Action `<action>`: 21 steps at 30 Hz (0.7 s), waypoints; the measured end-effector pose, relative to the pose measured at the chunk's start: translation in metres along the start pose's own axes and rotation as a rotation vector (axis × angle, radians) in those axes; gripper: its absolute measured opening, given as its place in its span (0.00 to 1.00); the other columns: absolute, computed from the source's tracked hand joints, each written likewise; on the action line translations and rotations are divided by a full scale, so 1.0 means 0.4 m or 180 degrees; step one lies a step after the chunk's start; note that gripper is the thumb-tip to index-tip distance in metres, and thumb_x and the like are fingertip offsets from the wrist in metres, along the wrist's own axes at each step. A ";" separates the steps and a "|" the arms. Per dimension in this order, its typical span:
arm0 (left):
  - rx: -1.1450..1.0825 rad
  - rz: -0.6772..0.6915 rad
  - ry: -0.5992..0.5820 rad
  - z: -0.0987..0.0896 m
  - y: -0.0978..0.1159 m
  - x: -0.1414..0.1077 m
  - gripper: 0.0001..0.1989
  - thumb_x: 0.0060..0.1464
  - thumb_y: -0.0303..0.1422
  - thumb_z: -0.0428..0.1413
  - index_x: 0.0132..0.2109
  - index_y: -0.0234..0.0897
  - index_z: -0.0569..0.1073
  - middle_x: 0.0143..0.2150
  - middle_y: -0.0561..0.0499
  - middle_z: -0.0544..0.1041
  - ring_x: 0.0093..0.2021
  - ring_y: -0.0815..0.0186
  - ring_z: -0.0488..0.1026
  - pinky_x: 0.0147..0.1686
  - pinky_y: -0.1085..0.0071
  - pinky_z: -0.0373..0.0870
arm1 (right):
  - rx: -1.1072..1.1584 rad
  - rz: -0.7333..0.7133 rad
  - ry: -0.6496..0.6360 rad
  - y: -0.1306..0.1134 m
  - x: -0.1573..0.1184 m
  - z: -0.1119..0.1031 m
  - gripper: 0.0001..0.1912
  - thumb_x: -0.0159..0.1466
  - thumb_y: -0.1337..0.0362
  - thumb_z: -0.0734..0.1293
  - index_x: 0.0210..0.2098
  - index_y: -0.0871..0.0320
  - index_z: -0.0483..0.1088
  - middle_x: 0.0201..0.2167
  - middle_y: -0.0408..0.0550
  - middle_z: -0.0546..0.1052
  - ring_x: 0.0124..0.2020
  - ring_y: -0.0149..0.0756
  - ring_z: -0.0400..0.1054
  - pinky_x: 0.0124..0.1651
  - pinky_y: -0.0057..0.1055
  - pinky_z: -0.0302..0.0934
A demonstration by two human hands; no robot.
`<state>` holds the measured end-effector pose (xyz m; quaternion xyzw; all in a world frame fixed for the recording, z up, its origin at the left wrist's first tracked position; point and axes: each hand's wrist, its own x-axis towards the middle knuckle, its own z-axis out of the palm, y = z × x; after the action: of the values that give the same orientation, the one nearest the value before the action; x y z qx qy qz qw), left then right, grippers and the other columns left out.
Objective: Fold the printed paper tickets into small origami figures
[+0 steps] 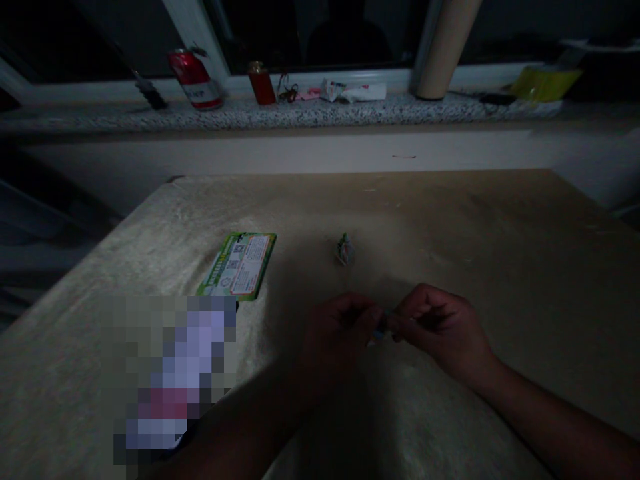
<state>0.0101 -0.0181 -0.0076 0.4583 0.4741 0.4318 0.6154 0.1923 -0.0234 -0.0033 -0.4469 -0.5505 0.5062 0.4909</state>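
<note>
My left hand [343,330] and my right hand [445,330] meet over the table, thumbs and fingertips pinched together. Between them sits a small dark, bluish thing [381,327] with a pale lower edge, mostly covered by the fingers and too dim to name. Just beyond my left hand lies a small crumpled bundle [345,250], greyish with green bits. To the left, a green printed card or booklet [240,267] with white text panels and a square code lies on the tabletop.
The pale table [440,220] ends at a wall below a speckled windowsill [300,119]. A blurred-out bright object [185,367] is beside my left forearm. On the sill stand a red can [195,79], a small red bottle [262,83], a cardboard tube [445,50] and a yellow item [545,83].
</note>
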 end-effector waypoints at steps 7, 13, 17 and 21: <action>-0.0121 0.0270 0.0465 0.003 0.025 -0.006 0.11 0.52 0.39 0.65 0.34 0.35 0.78 0.27 0.53 0.79 0.27 0.69 0.74 0.29 0.74 0.72 | 0.0549 0.0335 -0.0509 0.007 0.003 0.007 0.06 0.59 0.64 0.77 0.34 0.57 0.79 0.25 0.43 0.79 0.24 0.27 0.71 0.28 0.22 0.65; -0.0046 0.0397 0.0417 0.004 0.016 -0.008 0.11 0.55 0.40 0.64 0.35 0.35 0.79 0.29 0.52 0.80 0.30 0.68 0.75 0.31 0.73 0.73 | 0.0368 -0.0097 -0.0324 0.006 0.004 0.022 0.03 0.59 0.69 0.76 0.30 0.55 0.82 0.27 0.44 0.81 0.27 0.29 0.73 0.31 0.23 0.68; 0.0077 0.0464 0.0339 0.000 0.013 -0.006 0.10 0.57 0.39 0.63 0.36 0.36 0.80 0.30 0.52 0.81 0.31 0.67 0.76 0.32 0.74 0.73 | 0.0262 -0.0259 -0.0164 0.002 0.009 0.016 0.03 0.59 0.69 0.76 0.29 0.55 0.81 0.27 0.45 0.82 0.27 0.30 0.74 0.30 0.23 0.69; 0.0196 0.0460 0.0304 -0.004 0.011 -0.002 0.08 0.56 0.37 0.63 0.37 0.37 0.81 0.32 0.52 0.82 0.33 0.67 0.77 0.35 0.73 0.73 | 0.0200 -0.0274 -0.0041 -0.002 0.010 0.006 0.02 0.59 0.67 0.76 0.29 0.56 0.81 0.25 0.45 0.81 0.26 0.30 0.74 0.29 0.24 0.69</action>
<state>0.0078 -0.0178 -0.0034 0.4888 0.4816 0.4817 0.5451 0.1895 -0.0197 -0.0023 -0.4039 -0.5562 0.5045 0.5224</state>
